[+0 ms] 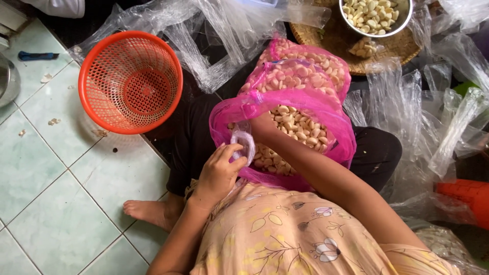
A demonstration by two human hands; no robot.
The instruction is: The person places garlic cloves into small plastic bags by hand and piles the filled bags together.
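- Head view, centre of the frame: my left hand (220, 170) pinches a small clear bag (244, 143) by its mouth, fingers curled narrow on the film, so the opening stays up beside the cloves.
- My right hand (261, 124) is down inside the pink bag (285, 109), just right of the clear one. Only the wrist and back of it show – I cannot tell whether the fingers are spread or closed on cloves.
- The pink bag lies across my lap, mouth gaping toward me, full of peeled garlic (298, 127). I judge it sits that way so I can reach in without leaning.
- Upper left: an orange basket (130, 81) lies tipped on the tile floor (56, 168), its open side facing up at me, nothing in it that I can see.
- Upper right: a metal bowl (377, 18) of more cloves sits on a woven tray (351, 43), with a small heap of cloves loose on the tray beside it – well apart from my hands.
- Clear plastic bags (224, 35) are strewn along the top and down the right side, near enough to pick from, I think.
- Far left, top: a blue-handled tool (36, 55) lies on the tiles, untouched. My bare foot (147, 211) rests at lower left.
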